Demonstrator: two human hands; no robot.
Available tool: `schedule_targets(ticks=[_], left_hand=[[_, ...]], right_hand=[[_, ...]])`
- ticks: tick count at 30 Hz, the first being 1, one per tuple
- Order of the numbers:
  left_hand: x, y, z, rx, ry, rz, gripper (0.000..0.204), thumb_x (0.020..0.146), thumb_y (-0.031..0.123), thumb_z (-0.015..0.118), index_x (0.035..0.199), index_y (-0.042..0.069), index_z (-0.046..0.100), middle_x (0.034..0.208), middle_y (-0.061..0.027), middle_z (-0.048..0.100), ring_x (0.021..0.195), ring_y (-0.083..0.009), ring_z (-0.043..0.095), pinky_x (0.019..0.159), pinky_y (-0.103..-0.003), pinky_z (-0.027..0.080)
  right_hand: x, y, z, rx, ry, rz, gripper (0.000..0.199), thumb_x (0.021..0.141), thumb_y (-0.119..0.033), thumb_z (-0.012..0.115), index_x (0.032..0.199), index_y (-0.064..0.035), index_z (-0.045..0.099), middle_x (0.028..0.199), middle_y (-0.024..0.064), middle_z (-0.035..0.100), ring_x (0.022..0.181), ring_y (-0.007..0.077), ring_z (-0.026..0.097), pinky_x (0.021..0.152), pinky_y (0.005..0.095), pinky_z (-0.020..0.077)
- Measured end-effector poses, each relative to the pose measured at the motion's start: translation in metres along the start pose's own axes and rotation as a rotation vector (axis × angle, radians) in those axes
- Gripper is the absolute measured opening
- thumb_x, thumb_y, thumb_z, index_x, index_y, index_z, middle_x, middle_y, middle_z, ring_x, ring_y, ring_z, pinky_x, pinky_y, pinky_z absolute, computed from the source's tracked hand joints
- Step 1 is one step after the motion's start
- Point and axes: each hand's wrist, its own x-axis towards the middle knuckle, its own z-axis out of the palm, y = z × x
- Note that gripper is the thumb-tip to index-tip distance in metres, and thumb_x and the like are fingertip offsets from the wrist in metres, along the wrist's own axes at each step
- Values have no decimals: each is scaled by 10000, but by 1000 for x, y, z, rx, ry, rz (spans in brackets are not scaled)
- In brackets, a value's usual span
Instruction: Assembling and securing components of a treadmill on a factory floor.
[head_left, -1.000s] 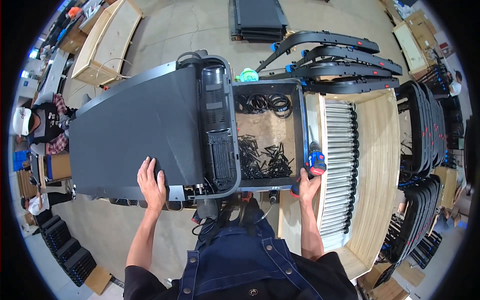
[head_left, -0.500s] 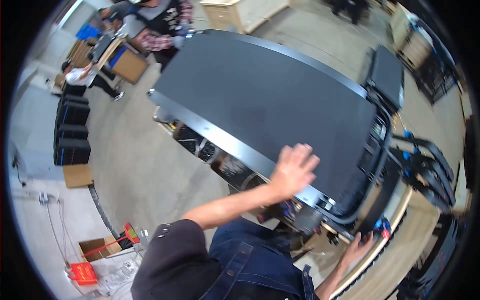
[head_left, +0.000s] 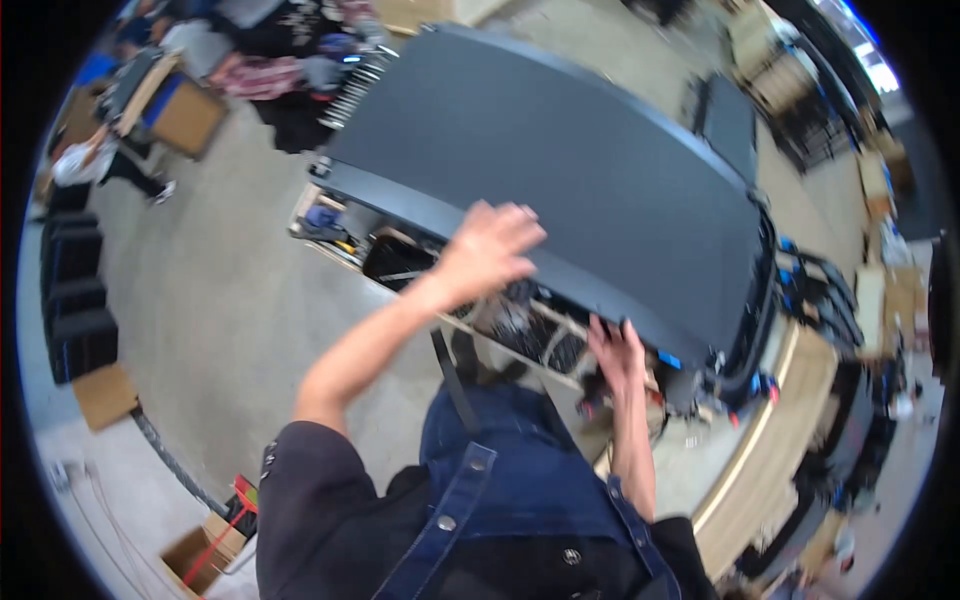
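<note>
Nearest the camera, the person's dark sleeve and blue denim overalls (head_left: pixel 520 500) fill the lower middle. The right hand (head_left: pixel 617 352) now curls under the near edge of the big black panel (head_left: pixel 570 190), fingers closed on that edge; a second ago it rested beside a wooden crate. The left hand (head_left: pixel 488 250) lies flat on the panel's top face near the same edge, fingers spread and gripping nothing, much as before. The view has swung sharply, and the panel now runs diagonally across the picture, with a frame (head_left: pixel 400 250) of cables and parts showing beneath its lifted edge. So the panel seems to be tipping up, though blur makes this uncertain. Beyond lie the concrete floor (head_left: pixel 220 300), wooden crates (head_left: pixel 780 440) and people working at the far top left.
</note>
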Motion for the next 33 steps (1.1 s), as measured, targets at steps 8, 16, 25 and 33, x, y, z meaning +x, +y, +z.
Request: schedule_targets(ticks=[8, 16, 25, 33], left_hand=[[-19, -69, 7, -61, 2, -189, 510, 968, 410, 607, 1393, 131, 561, 1480, -90, 493, 1379, -280, 436, 1175, -503, 297], [-14, -75, 30, -12, 65, -191, 465, 907, 324, 647, 1339, 155, 628, 1448, -76, 553, 1322, -274, 514, 1138, -487, 340], [-23, -63, 42, 83, -52, -212, 477, 872, 367, 611, 1313, 189, 653, 1423, -79, 578, 1299, -291, 536, 1130, -516, 348], [-10, -59, 33, 111, -113, -248, 428, 985, 434, 460, 1253, 163, 656, 1390, -91, 587, 1273, -289, 535, 1116, -513, 338]], right_hand=[[-5, 8, 46, -99, 104, -148, 394, 873, -138, 753, 1243, -80, 632, 1300, 99, 636, 1207, 326, 616, 978, 479, 541], [109, 27, -58, -1157, 312, -546, 191, 856, -94, 721, 1038, -37, 701, 976, 68, 727, 804, 231, 655, 723, 343, 522], [95, 5, -48, -476, 253, -838, 191, 870, -124, 707, 1043, -42, 700, 986, 70, 729, 828, 242, 662, 742, 371, 527], [82, 12, -84, -51, 387, -878, 195, 882, -151, 694, 1046, -46, 699, 996, 72, 731, 850, 252, 668, 760, 396, 532]])
